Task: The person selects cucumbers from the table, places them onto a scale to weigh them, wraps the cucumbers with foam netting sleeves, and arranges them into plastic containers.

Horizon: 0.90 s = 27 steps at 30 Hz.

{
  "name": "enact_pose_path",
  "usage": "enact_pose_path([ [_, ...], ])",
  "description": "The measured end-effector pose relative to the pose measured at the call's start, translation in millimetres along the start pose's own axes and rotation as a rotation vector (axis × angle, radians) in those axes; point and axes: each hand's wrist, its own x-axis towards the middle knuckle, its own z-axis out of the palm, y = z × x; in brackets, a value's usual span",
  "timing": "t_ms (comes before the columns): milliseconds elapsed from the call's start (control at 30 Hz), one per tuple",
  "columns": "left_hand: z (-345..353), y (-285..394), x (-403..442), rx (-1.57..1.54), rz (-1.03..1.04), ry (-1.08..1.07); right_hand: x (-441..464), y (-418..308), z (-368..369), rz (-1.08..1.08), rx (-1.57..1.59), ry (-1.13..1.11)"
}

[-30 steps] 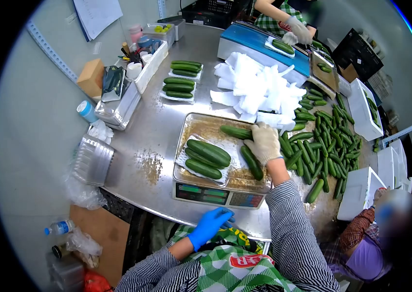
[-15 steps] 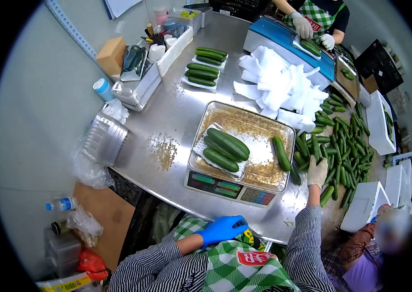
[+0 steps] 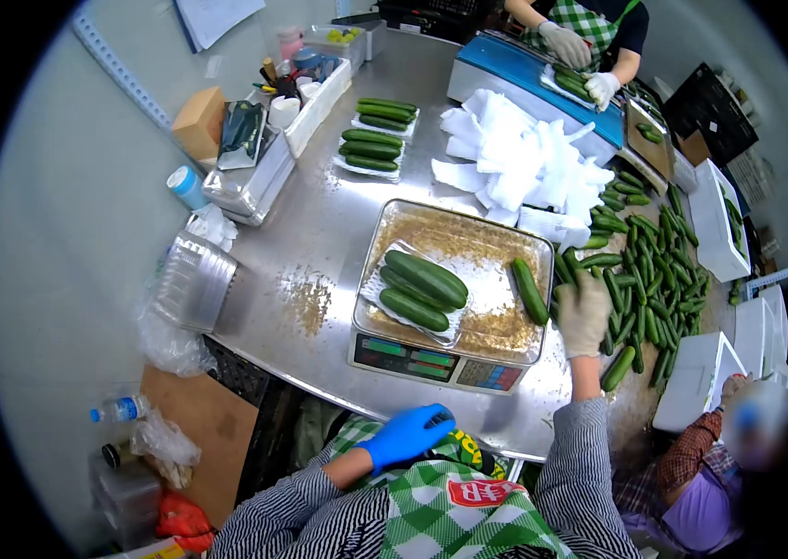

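Note:
My right hand (image 3: 585,315), in a pale glove, is over the near-left edge of the cucumber pile (image 3: 650,279), just right of the scale (image 3: 459,224). It is smeared by motion, so its fingers are unclear. My left hand (image 3: 410,436), in a blue glove, rests before my apron with its fingers curled; what they hold, if anything, is hidden. On the scale's metal pan lies a white tray with several cucumbers (image 3: 424,279), and a single cucumber (image 3: 530,292) lies loose at the pan's right side.
Two trays of cucumbers (image 3: 371,149) stand behind the scale. White foam sheets (image 3: 524,158) are heaped beyond it. Clear plastic trays (image 3: 195,281) are stacked at the left. A co-worker handles cucumbers at a blue-topped machine (image 3: 534,84); another person is at the lower right.
A cucumber that lay near my right hand at the pan's back edge is gone from there. My right hand has moved off the pan to the pile. The co-worker's hands have shifted.

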Motion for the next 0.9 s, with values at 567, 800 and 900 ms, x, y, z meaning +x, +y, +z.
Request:
enact_pose_path([
  [567, -156.2, 0.6, 25.6, -0.167, 0.254, 0.753, -22.5, -145.2, -53.1, 0.610, 0.767, -0.187],
  [800, -164.3, 15.8, 43.3, -0.115, 0.328, 0.622, -37.7, -214.6, -19.4, 0.349, 0.924, -0.330],
  [900, -166.6, 37.2, 33.0, -0.317, 0.237, 0.473, -38.1, -221.7, -14.4, 0.238, 0.907, -0.199],
])
